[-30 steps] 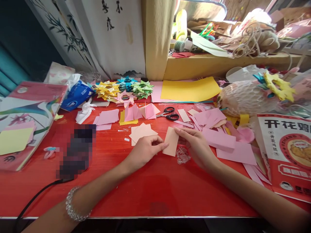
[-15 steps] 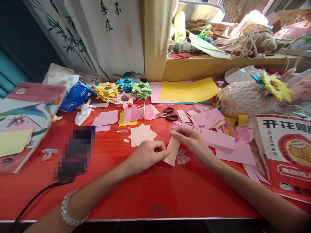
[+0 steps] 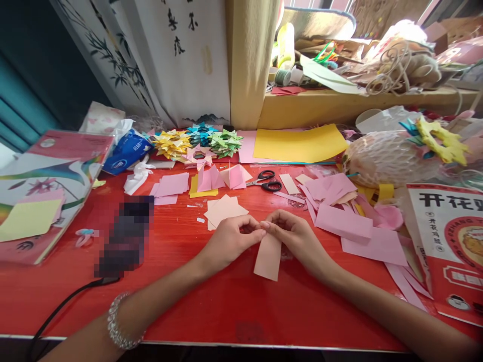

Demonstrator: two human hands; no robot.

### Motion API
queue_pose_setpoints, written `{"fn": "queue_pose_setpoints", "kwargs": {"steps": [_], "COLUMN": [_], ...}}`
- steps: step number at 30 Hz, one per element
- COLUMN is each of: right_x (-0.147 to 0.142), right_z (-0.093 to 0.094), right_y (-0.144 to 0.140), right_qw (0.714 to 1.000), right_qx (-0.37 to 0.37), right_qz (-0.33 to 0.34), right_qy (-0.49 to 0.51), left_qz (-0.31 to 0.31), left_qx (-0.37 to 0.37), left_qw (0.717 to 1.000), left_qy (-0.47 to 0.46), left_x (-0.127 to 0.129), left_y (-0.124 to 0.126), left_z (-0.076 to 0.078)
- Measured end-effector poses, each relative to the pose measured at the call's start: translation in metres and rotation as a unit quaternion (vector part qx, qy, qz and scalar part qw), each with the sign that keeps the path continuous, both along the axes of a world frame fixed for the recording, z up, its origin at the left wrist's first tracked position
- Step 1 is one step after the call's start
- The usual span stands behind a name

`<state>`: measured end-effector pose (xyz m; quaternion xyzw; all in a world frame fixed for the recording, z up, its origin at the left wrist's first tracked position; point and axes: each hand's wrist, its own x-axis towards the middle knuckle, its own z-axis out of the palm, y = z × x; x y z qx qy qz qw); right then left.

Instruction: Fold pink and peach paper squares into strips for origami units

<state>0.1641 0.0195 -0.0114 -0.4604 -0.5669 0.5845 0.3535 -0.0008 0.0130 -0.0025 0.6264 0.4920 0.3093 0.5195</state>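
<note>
A peach paper strip [image 3: 268,258] hangs from my fingertips over the middle of the red table. My left hand [image 3: 233,238] pinches its top end between thumb and forefinger. Right beside it, my right hand [image 3: 291,232] pinches the same end, the fingertips of both hands nearly touching. The strip's lower end dangles free, pointing toward me. Just behind my left hand lies a loose stack of peach paper squares [image 3: 225,210], fanned out. Farther back are scissors with black handles [image 3: 270,181] and folded pink paper pieces [image 3: 222,177].
Pink paper sheets and offcuts [image 3: 343,221] spread to the right, beside a red and white food packet [image 3: 449,251]. Folded paper stars [image 3: 199,143] line the back. On the left lie a blurred dark device with a cable [image 3: 124,236], a tissue pack [image 3: 128,151] and a book [image 3: 49,191].
My left hand has moved up from the strip's lower edge to its top, meeting my right hand. The strip now hangs more upright. The view has shifted slightly.
</note>
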Motion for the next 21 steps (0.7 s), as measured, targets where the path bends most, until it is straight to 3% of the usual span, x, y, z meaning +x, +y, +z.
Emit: {"fn": "queue_pose_setpoints", "kwargs": {"steps": [9, 14, 21], "right_x": [-0.002, 0.0, 0.02], "right_z": [0.001, 0.003, 0.001], "right_y": [-0.004, -0.004, 0.025], "right_qw": [1.0, 0.998, 0.98], "right_qx": [-0.018, 0.044, 0.109], "right_qz": [-0.015, -0.01, -0.165], "right_qy": [0.007, -0.042, -0.007], "left_qz": [-0.014, -0.007, 0.003], "left_qx": [0.024, 0.012, -0.016], "left_qw": [1.0, 1.0, 0.999], "left_qy": [-0.002, -0.028, -0.043], "left_x": [0.004, 0.004, 0.007], "left_y": [-0.005, -0.006, -0.011], "left_z": [0.002, 0.001, 0.003]}}
